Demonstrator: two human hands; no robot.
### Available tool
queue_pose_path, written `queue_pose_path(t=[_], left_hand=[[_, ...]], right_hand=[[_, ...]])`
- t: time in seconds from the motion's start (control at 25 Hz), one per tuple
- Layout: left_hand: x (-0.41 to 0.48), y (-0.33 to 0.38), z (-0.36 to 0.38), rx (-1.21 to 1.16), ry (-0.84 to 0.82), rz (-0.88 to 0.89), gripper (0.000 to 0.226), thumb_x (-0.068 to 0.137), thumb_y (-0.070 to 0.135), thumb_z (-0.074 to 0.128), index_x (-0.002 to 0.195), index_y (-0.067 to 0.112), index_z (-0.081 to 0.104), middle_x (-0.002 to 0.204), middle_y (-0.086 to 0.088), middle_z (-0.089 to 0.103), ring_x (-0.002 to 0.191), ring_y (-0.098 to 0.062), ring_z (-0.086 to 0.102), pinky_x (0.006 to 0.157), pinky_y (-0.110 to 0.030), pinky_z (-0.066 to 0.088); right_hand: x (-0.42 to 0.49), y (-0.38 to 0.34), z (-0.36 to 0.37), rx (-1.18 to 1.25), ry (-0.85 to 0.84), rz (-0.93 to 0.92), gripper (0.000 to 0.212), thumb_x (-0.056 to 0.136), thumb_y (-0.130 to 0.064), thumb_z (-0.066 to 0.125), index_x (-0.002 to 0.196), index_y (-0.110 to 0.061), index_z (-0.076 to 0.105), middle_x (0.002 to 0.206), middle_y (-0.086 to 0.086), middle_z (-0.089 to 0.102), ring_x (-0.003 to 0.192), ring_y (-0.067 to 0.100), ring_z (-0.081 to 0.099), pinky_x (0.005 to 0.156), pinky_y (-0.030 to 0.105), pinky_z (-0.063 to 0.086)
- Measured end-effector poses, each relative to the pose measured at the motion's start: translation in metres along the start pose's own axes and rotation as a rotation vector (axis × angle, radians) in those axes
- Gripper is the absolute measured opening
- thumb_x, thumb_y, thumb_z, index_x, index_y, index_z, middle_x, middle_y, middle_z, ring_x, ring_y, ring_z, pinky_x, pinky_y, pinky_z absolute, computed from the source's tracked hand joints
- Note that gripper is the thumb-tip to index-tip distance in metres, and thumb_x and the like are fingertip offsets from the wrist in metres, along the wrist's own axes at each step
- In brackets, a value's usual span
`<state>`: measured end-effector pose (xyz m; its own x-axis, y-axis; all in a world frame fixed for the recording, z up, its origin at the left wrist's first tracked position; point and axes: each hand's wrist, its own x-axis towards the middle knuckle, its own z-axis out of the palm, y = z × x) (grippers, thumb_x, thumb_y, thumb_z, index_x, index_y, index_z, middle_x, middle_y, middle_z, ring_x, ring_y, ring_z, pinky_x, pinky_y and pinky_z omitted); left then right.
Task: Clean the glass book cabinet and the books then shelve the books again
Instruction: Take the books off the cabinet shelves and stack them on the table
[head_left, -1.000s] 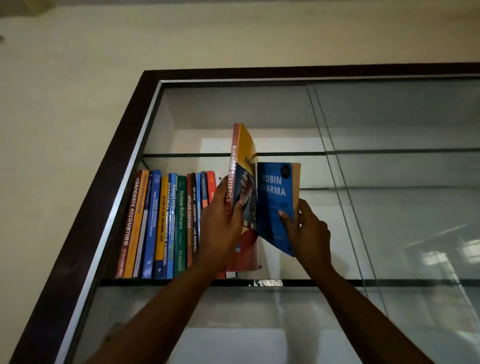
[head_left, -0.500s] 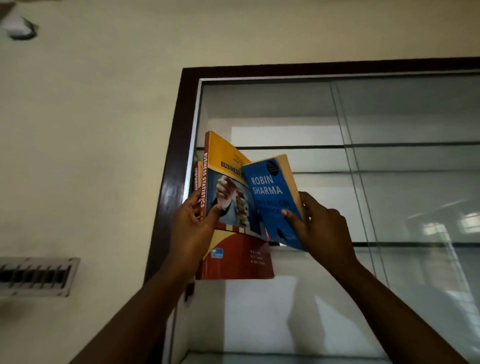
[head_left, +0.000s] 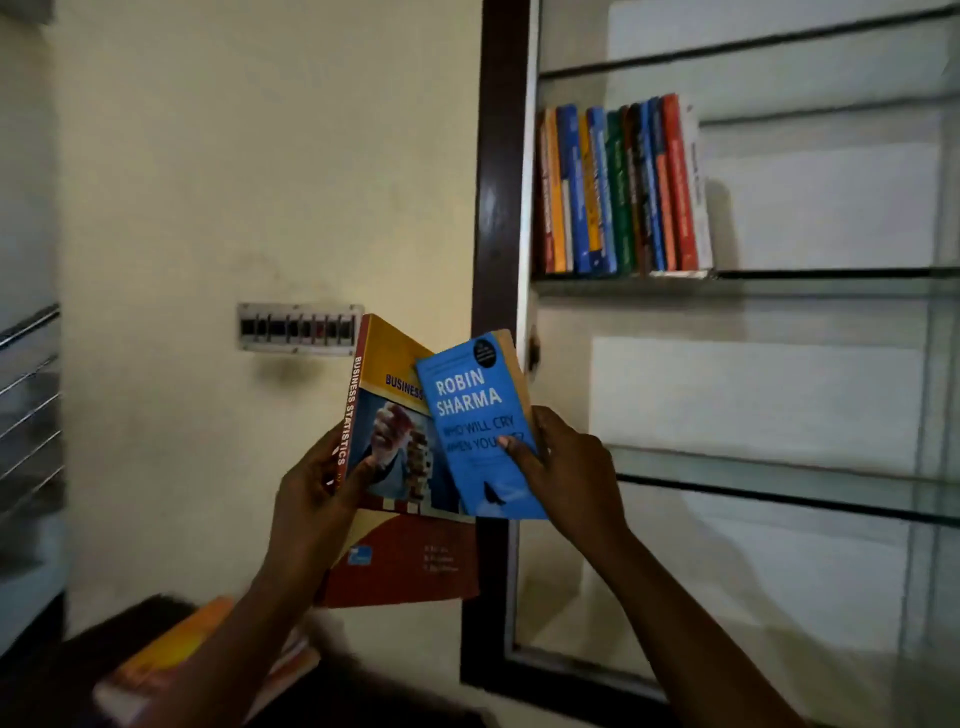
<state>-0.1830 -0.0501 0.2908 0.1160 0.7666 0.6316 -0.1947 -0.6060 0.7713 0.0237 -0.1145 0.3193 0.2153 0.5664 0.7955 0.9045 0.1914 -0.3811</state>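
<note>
- At the middle of the view, in front of the cream wall (head_left: 234, 156) and the dark left post of the glass book cabinet (head_left: 493, 182), two books are held up side by side. Both are outside the cabinet and lower than its filled shelf.
- The left hand (head_left: 317, 488) grasps the Business Statistics book (head_left: 400, 561). Its fingers curl round the red spine and the thumb lies across the front cover. The book stands nearly upright, its top leaning slightly to the right.
- The right hand (head_left: 566, 467) grasps the blue Robin Sharma book (head_left: 467, 410). The thumb presses on the front cover near its right edge, and the other fingers are hidden behind the book.
- The blue book sits in front of the right part of the larger book's cover, tilted to the left at the top.
- Inside the cabinet, a row of books (head_left: 623, 187) stands on a glass shelf (head_left: 831, 275), spines outward and packed against the left end. The spines are orange, blue, green and red, with a white one at the right end. Their titles are too blurred to read.
- Lower down, a second glass shelf (head_left: 779, 483) runs rightward from behind the right hand.
- On the wall, a switch panel (head_left: 298, 328) sits just left of the larger book's top corner.
- At the bottom left, a stack of books (head_left: 150, 665) lies flat on a dark surface (head_left: 52, 675), blurred and partly covered by the left forearm.
- Along the far left edge, slanting metal rails (head_left: 26, 395) are visible.
</note>
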Motion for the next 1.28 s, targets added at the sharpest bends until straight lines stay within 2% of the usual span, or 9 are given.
queue_pose_path(t=[0.24, 0.36, 0.44, 0.56, 0.68, 0.84, 0.96, 1.08, 1.28], left_hand=[[-0.067, -0.063, -0.098, 0.193, 0.183, -0.258, 0.044, 0.084, 0.021, 0.056, 0.127, 0.024, 0.048, 0.105, -0.011, 0.067, 0.08, -0.025, 0.07, 0.066, -0.042, 0.058], [-0.103, -0.086, -0.147, 0.223, 0.309, -0.394, 0.038, 0.087, 0.014, 0.054, 0.124, 0.02, 0.049, 0.101, -0.016, 0.066, 0.069, -0.023, 0.07, 0.053, -0.03, 0.057], [-0.123, -0.103, -0.18, 0.225, 0.407, -0.496, 0.035, 0.09, 0.011, 0.053, 0.125, 0.015, 0.05, 0.097, -0.018, 0.066, 0.06, -0.023, 0.069, 0.046, -0.026, 0.054], [-0.138, -0.13, -0.23, 0.214, 0.517, -0.585, 0.033, 0.09, 0.009, 0.054, 0.123, 0.01, 0.052, 0.092, -0.019, 0.067, 0.055, -0.022, 0.068, 0.044, -0.026, 0.053], [-0.141, -0.159, -0.281, 0.186, 0.569, -0.633, 0.033, 0.089, 0.01, 0.056, 0.122, 0.012, 0.055, 0.09, -0.017, 0.071, 0.06, -0.027, 0.069, 0.046, -0.03, 0.055], [-0.131, -0.186, -0.341, 0.125, 0.595, -0.707, 0.036, 0.09, 0.01, 0.055, 0.125, 0.014, 0.055, 0.09, -0.014, 0.072, 0.068, -0.033, 0.07, 0.051, -0.037, 0.057], [-0.127, -0.196, -0.376, 0.082, 0.569, -0.766, 0.033, 0.091, 0.011, 0.053, 0.123, 0.016, 0.056, 0.093, -0.015, 0.072, 0.072, -0.035, 0.07, 0.052, -0.037, 0.058], [-0.132, -0.207, -0.395, 0.045, 0.536, -0.819, 0.033, 0.09, 0.01, 0.053, 0.122, 0.014, 0.056, 0.09, -0.015, 0.072, 0.068, -0.033, 0.07, 0.049, -0.034, 0.056], [-0.139, -0.216, -0.397, -0.047, 0.492, -0.894, 0.035, 0.083, 0.014, 0.057, 0.119, 0.014, 0.057, 0.085, -0.013, 0.073, 0.063, -0.027, 0.07, 0.047, -0.031, 0.055]], right_hand=[[-0.04, 0.001, 0.126, 0.25, -0.244, 0.157, 0.029, 0.09, -0.039, 0.056, 0.101, -0.012, 0.059, 0.09, -0.002, 0.067, 0.072, 0.015, 0.063, 0.054, 0.023, 0.047], [-0.068, 0.0, 0.189, 0.406, -0.382, 0.314, 0.027, 0.09, -0.036, 0.059, 0.096, -0.009, 0.06, 0.09, 0.001, 0.069, 0.068, 0.012, 0.063, 0.051, 0.02, 0.048], [-0.087, -0.001, 0.233, 0.506, -0.476, 0.459, 0.027, 0.09, -0.034, 0.059, 0.1, -0.009, 0.062, 0.097, 0.004, 0.07, 0.077, 0.016, 0.065, 0.061, 0.025, 0.052], [-0.115, -0.007, 0.302, 0.687, -0.627, 0.755, 0.027, 0.095, -0.024, 0.052, 0.111, -0.003, 0.057, 0.11, 0.013, 0.065, 0.084, 0.022, 0.06, 0.057, 0.016, 0.048], [-0.135, -0.026, 0.364, 0.937, -0.723, 1.079, 0.023, 0.098, -0.018, 0.045, 0.118, -0.007, 0.05, 0.123, 0.018, 0.058, 0.094, 0.026, 0.059, 0.067, 0.035, 0.05], [-0.118, -0.064, 0.44, 1.192, -0.654, 1.111, 0.061, 0.07, -0.045, 0.076, 0.119, -0.017, 0.053, 0.106, 0.003, 0.066, 0.084, 0.016, 0.066, 0.062, 0.032, 0.055], [-0.104, -0.06, 0.531, 1.039, -0.56, 1.163, 0.041, 0.081, -0.042, 0.067, 0.11, -0.015, 0.058, 0.106, 0.009, 0.065, 0.094, 0.025, 0.064, 0.076, 0.035, 0.055], [-0.122, -0.034, 0.594, 0.585, -0.616, 1.113, 0.053, 0.072, -0.045, 0.065, 0.113, -0.011, 0.062, 0.119, 0.016, 0.062, 0.11, 0.036, 0.057, 0.096, 0.049, 0.046], [-0.142, -0.091, 0.522, 0.644, -0.385, 1.229, 0.029, 0.089, -0.015, 0.059, 0.117, -0.006, 0.057, 0.095, 0.012, 0.064, 0.08, 0.025, 0.063, 0.072, 0.034, 0.054]])
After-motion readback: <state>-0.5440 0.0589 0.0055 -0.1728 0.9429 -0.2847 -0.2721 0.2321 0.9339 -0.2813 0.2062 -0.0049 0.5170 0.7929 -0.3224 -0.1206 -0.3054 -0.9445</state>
